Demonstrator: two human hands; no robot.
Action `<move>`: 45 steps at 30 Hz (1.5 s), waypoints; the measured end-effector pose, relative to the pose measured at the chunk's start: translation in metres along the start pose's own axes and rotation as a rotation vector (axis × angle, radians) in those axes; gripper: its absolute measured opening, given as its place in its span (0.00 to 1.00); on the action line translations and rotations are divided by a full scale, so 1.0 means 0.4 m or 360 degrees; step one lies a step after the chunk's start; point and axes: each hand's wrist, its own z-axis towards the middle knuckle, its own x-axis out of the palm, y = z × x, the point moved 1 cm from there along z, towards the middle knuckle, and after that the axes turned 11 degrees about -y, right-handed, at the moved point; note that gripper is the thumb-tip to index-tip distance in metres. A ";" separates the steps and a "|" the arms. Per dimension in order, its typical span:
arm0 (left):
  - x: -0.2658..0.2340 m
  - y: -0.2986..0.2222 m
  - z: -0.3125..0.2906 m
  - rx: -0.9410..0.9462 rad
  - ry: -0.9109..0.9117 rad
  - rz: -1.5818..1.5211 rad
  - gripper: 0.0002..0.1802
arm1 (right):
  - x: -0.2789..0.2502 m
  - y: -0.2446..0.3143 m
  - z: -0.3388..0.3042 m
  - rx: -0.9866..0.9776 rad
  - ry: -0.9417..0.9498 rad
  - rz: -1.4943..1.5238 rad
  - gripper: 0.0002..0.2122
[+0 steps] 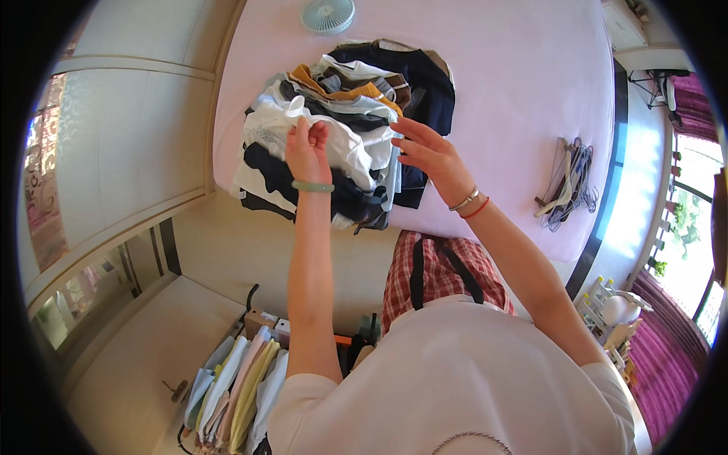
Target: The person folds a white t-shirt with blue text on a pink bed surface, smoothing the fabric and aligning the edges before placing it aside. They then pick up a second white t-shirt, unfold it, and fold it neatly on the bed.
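A heap of clothes lies on the pink bed sheet (516, 91), with white, black, grey and mustard pieces layered over one another. My left hand (307, 149), wearing a green bangle, is closed at the heap's near side. Its curled fingers pinch a white garment (334, 136), and a fold of it stands up above the fingertips. To the right, my right hand (428, 154) has its fingers spread and holds nothing. Its fingertips reach toward the heap's right side, next to a black garment (430, 87); whether they touch the cloth I cannot tell.
A small pale blue fan (327, 15) rests at the bed's far side. Tangled hangers (570, 182) lie near the right edge. Red checked fabric (447, 269) with two black straps is in front of me. Clothes hang on a rack (235, 390) at lower left, below pale cabinets (136, 129).
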 end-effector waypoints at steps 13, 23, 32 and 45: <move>0.309 -0.295 -0.394 0.0338 0.1015 0.0571 0.15 | -0.043 0.274 -0.020 -0.0820 -0.0381 -0.0180 0.10; 0.118 0.056 -0.511 0.0195 0.0969 0.1284 0.44 | -0.198 0.386 -0.140 -0.0357 -0.0202 0.0947 0.10; 0.231 0.192 -0.657 0.0378 0.1226 0.1190 0.26 | -0.163 0.531 -0.269 -0.0649 0.0356 0.0821 0.13; 0.409 0.033 -0.675 -0.0742 0.0842 0.0036 0.11 | -0.390 0.311 -0.549 -0.1150 0.0121 -0.0883 0.31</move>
